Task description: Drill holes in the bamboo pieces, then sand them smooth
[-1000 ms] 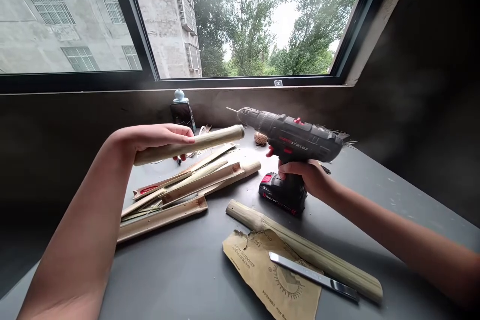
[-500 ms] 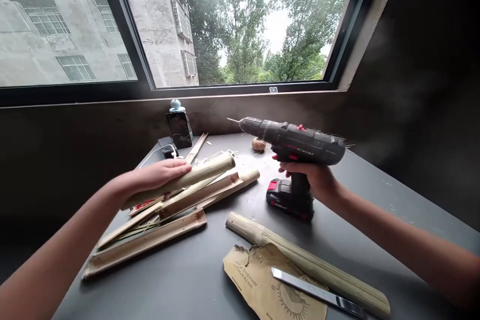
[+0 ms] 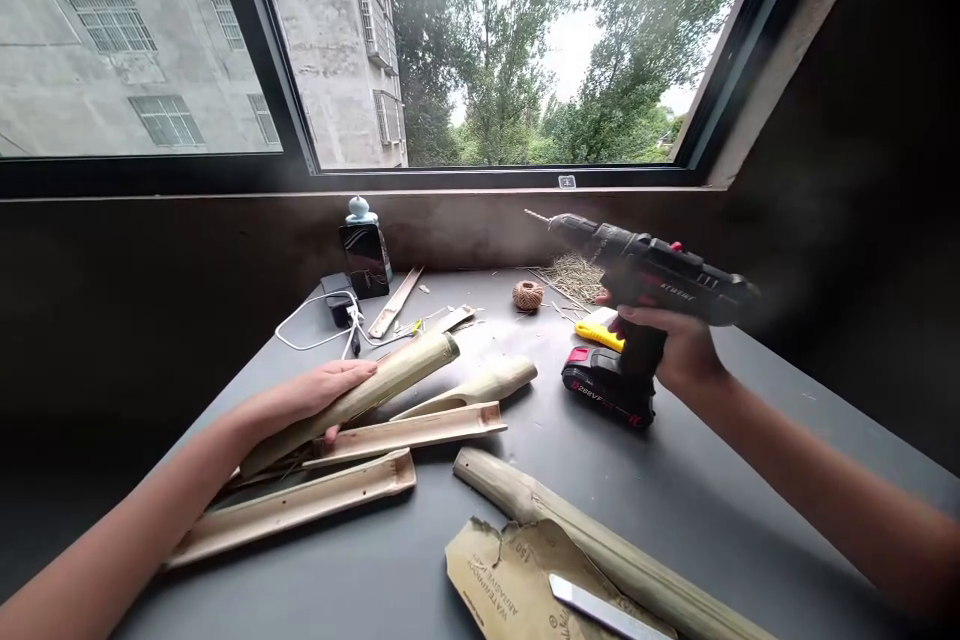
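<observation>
My left hand (image 3: pixel 330 392) is wrapped round a bamboo piece (image 3: pixel 409 370), its thumb underneath, and keeps it slanted above other split bamboo. Below it lie a split bamboo strip (image 3: pixel 442 428) and a bamboo half (image 3: pixel 300 510) with small holes, hollow side up. A bamboo piece with a cut-away side (image 3: pixel 487 384) rests just beyond. In my right hand (image 3: pixel 682 350) is a black and red cordless drill (image 3: pixel 660 282), gripped by its handle. The drill's thin bit points left and slightly up, apart from the bamboo.
A longer bamboo piece (image 3: pixel 570 525) lies in front, beside brown sandpaper (image 3: pixel 487 575) with a utility knife (image 3: pixel 600 608) on it. Farther back are a twine ball (image 3: pixel 527 296), a yellow-handled tool (image 3: pixel 598 334), dry shavings (image 3: pixel 574 275), a phone (image 3: pixel 366 260) and a white cable (image 3: pixel 300 346).
The drill has moved right with my right hand, and its bit tilts up more. My left hand's bamboo piece has shifted slightly left, and the split pieces under it have been displaced.
</observation>
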{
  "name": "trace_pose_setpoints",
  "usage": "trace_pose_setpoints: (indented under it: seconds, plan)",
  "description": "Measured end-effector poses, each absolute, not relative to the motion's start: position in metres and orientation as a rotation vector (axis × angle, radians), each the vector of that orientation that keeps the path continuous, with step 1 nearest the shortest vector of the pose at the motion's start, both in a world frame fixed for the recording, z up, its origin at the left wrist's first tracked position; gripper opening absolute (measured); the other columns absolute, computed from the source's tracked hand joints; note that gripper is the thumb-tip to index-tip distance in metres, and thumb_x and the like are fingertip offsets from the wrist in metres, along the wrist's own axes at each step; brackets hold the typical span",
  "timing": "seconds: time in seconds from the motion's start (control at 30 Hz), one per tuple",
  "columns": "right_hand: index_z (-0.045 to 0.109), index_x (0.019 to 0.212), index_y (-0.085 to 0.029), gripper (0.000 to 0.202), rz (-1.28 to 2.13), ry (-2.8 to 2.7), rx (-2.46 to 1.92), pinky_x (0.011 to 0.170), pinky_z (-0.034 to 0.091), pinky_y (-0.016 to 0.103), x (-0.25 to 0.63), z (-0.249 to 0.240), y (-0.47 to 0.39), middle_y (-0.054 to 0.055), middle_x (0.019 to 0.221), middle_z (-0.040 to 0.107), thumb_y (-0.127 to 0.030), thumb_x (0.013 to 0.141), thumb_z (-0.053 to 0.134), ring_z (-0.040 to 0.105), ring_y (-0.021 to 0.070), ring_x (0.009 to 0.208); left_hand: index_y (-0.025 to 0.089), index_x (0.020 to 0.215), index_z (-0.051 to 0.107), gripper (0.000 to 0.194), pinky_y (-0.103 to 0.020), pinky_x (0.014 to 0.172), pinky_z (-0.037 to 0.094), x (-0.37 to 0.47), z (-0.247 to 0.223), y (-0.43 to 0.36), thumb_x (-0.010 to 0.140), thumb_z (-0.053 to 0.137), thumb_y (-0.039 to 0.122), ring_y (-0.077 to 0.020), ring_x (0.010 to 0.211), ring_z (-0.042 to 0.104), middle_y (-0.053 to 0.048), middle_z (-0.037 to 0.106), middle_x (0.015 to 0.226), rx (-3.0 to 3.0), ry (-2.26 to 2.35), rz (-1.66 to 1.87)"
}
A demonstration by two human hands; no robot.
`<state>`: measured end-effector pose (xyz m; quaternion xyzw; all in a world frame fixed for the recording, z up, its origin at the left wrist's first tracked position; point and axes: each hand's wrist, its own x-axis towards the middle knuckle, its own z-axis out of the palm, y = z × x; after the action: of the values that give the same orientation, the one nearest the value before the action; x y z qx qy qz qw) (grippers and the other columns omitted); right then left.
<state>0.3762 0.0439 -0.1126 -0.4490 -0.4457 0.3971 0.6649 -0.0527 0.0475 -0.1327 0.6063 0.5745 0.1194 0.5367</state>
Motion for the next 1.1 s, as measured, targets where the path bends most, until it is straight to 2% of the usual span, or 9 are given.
trace_pose_setpoints:
  seconds: [0.13, 0.27, 0.37, 0.57, 0.8, 0.97, 1.1]
  plan:
    - [0.073, 0.08, -0.02, 0.025, 0.878, -1.097, -1.043, 0.061, 0.052, 0.037, 0.368, -0.118, 0.043, 0.006, 0.087, 0.074, -0.025, 0.057, 0.081, 0.061, 0.0202, 0.062, 0.025, 0.1, 0.057, 0.051, -0.024, 0.039, 0.044, -0.056, -0.136, 0.047, 0.083, 0.051, 0.073, -0.0115, 0.045, 0.051, 0.001, 0.052, 0.081, 1.364, 1.375, 0.321]
    - [0.073, 0.072, -0.02, 0.017, 0.78, -1.163, -1.142, 0.064, 0.05, 0.038, 0.368, -0.131, 0.037, 0.005, 0.076, 0.071, -0.031, 0.063, 0.082, 0.061, 0.0224, 0.065, 0.024, 0.094, 0.054, 0.046, -0.024, 0.039, 0.043, -0.058, -0.139, 0.05, 0.081, 0.06, 0.068, -0.0106, 0.043, 0.049, 0.002, 0.05, 0.076, 1.349, 1.274, 0.315]
    - [0.068, 0.065, -0.022, 0.018, 0.668, -1.131, -1.244, 0.061, 0.045, 0.038, 0.37, -0.147, 0.031, 0.002, 0.064, 0.065, -0.034, 0.067, 0.081, 0.057, 0.0232, 0.063, 0.024, 0.094, 0.053, 0.045, -0.023, 0.039, 0.043, -0.059, -0.14, 0.051, 0.081, 0.061, 0.066, -0.0107, 0.043, 0.048, 0.002, 0.049, 0.073, 1.359, 1.21, 0.311]
    - [0.06, 0.058, -0.022, 0.026, 0.646, -1.123, -1.235, 0.054, 0.039, 0.036, 0.37, -0.16, 0.037, 0.0, 0.057, 0.058, -0.033, 0.065, 0.082, 0.052, 0.0203, 0.055, 0.024, 0.095, 0.051, 0.049, -0.022, 0.038, 0.042, -0.057, -0.136, 0.046, 0.083, 0.053, 0.071, -0.0117, 0.043, 0.051, 0.001, 0.053, 0.074, 1.305, 1.309, 0.332]
    - [0.059, 0.055, -0.021, 0.03, 0.696, -1.252, -1.09, 0.054, 0.039, 0.034, 0.354, -0.162, 0.083, -0.001, 0.051, 0.056, -0.038, 0.067, 0.079, 0.05, 0.0168, 0.05, 0.023, 0.094, 0.054, 0.048, -0.023, 0.043, 0.046, -0.054, -0.128, 0.042, 0.084, 0.053, 0.07, -0.0118, 0.048, 0.052, 0.0, 0.055, 0.077, 1.303, 1.306, 0.31]
    - [0.058, 0.057, -0.022, 0.027, 0.676, -1.297, -1.029, 0.054, 0.041, 0.032, 0.321, -0.162, 0.125, -0.003, 0.05, 0.054, -0.038, 0.07, 0.076, 0.048, 0.0149, 0.048, 0.022, 0.087, 0.051, 0.046, -0.024, 0.043, 0.047, -0.052, -0.127, 0.043, 0.079, 0.063, 0.066, -0.0105, 0.044, 0.048, 0.003, 0.052, 0.071, 1.322, 1.259, 0.29]
    - [0.055, 0.06, -0.023, 0.027, 0.693, -1.346, -0.996, 0.054, 0.043, 0.032, 0.297, -0.161, 0.161, -0.003, 0.051, 0.054, -0.039, 0.07, 0.074, 0.05, 0.0152, 0.048, 0.022, 0.088, 0.05, 0.048, -0.023, 0.042, 0.045, -0.051, -0.127, 0.043, 0.08, 0.06, 0.069, -0.0108, 0.043, 0.048, 0.003, 0.051, 0.069, 1.31, 1.256, 0.302]
